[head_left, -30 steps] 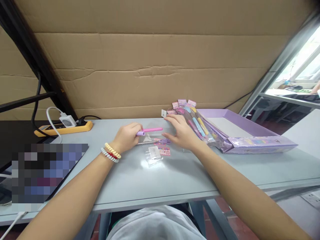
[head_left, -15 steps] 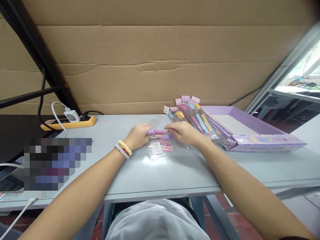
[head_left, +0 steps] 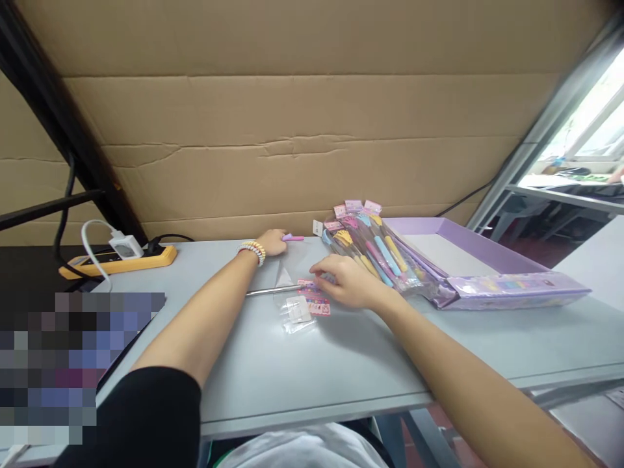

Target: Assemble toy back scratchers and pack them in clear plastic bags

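Note:
Near the back edge of the grey table, my left hand (head_left: 273,242) has its fingers closed on a purple and pink tube-shaped piece (head_left: 293,238). My right hand (head_left: 344,279) is at the middle, its bent fingers around the purple end of a thin metal rod (head_left: 273,290). Under and beside the rod lie pink printed cards (head_left: 319,307) and a clear plastic wrapper with a white label (head_left: 298,310). Right of them is a pile of wrapped sticks with hand-shaped heads and coloured handles (head_left: 385,253).
An open purple box (head_left: 517,286) stands at the right, touching the pile. At the left are a yellow power strip (head_left: 153,257) with a white plug (head_left: 125,246) and a blurred-out object (head_left: 117,338). A cardboard wall (head_left: 292,104) rises behind the table (head_left: 341,370).
My left hand has carried the purple and pink piece away to the back edge. My right hand has shifted slightly toward me, onto the rod's purple end. The view has tilted a little.

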A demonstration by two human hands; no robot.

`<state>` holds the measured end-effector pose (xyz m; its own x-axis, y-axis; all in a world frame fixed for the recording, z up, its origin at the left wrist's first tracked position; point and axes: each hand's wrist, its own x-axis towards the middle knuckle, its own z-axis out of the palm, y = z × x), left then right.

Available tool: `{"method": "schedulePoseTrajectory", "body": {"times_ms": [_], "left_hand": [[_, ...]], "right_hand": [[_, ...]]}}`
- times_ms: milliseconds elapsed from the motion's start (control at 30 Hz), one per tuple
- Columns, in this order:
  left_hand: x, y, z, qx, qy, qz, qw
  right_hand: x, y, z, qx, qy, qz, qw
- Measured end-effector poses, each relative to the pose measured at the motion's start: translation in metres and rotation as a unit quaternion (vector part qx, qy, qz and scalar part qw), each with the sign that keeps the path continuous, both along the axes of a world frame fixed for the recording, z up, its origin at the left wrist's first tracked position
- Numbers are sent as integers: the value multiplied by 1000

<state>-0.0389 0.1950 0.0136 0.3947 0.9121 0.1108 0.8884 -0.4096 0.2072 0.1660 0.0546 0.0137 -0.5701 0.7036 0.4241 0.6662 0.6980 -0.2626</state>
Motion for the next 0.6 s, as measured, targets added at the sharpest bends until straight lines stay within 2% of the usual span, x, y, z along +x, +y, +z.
{"method": "schedulePoseTrajectory", "body": {"times_ms": [133,300,467,600], "left_hand": [[13,24,-14,-12,21,57,998],[12,28,-18,16,39,90,995],[6,21,-12,50,56,89,993],[-1,-2,3,107,52,90,989]], "right_hand": [[1,-5,3,-10,-14,-3,1000],[0,-7,9,-36,-48,-5,998],[2,-5,9,-39,-56,-5,998],[3,-3,5,0,-31,-27,999]]}}
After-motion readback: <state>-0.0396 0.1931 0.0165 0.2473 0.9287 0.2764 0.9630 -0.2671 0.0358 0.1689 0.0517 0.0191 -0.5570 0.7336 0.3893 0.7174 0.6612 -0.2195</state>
